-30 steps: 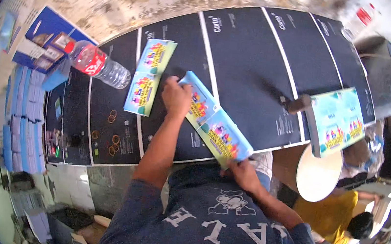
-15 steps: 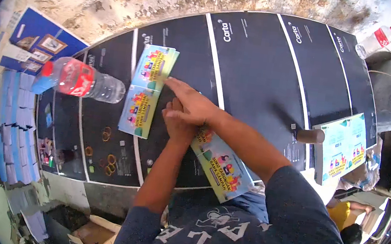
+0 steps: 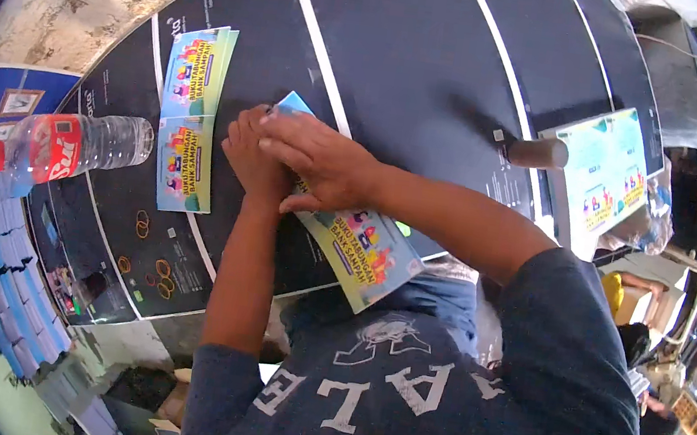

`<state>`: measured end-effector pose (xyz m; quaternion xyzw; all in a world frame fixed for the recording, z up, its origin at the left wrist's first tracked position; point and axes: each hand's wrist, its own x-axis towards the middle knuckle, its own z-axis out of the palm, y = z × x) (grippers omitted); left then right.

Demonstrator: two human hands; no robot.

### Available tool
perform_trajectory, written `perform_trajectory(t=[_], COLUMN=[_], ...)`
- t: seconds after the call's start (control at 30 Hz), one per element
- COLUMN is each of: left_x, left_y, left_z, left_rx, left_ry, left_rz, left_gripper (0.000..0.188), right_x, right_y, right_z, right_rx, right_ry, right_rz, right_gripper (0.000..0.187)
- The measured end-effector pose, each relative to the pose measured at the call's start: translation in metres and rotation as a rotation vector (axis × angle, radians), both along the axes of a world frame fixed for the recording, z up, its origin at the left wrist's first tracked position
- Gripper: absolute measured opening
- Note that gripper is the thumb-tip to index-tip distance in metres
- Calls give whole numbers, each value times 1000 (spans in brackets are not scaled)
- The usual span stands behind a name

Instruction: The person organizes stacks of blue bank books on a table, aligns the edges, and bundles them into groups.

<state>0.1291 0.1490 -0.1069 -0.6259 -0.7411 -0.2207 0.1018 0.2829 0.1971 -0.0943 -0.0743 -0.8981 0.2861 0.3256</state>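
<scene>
A long printed booklet sheet [image 3: 361,259], blue and yellow with cartoon figures, lies slanted at the table's near edge, its lower end past the edge. Over its upper part, my left hand [image 3: 253,152] presses down with curled fingers; whatever is under them is hidden. My right hand [image 3: 321,157] crosses on top of the left, fingers stretched out and thumb apart. A blue corner of the sheet shows just beyond both hands. To their left lies a stack of matching booklets [image 3: 190,117], apart from my hands.
A clear plastic bottle [image 3: 80,149] with a red label lies at left. Rubber bands [image 3: 164,279] sit on the black table [image 3: 404,66]. At right are a brown cylindrical tool [image 3: 537,153] and another booklet stack [image 3: 605,176]. Paper piles [image 3: 4,260] stand beyond the left edge.
The view has shifted, so the table things appear farther left and higher. My right fingers, earlier pointing toward the left booklet stack, now lie across my left hand. The sheet's far corner has come into sight.
</scene>
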Motion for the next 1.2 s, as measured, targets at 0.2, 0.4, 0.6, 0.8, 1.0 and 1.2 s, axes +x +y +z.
perform_trajectory(t=[0.2, 0.4, 0.6, 0.8, 1.0, 1.2], left_x=[-1, 3, 2, 4, -32, -34], left_y=[6, 5, 1, 4, -1, -45], left_z=[-8, -2, 0, 2, -13, 10], left_rx=[-81, -50, -101, -46, 95, 364], left_ry=[25, 1, -5, -38, -374, -912], left_rz=[206, 184, 189, 136, 23, 201], left_gripper=[22, 23, 24, 25, 32, 46], right_x=[26, 41, 78, 102, 101, 159], right_y=[-54, -52, -102, -102, -108, -88], right_z=[20, -11, 31, 7, 19, 92], right_rx=[-150, 36, -330, -183, -764, -650], right_ry=[-307, -144, -310, -103, 180, -556], right_rz=[55, 119, -106, -224, -745, -519], right_gripper=[96, 99, 92, 93, 62, 49])
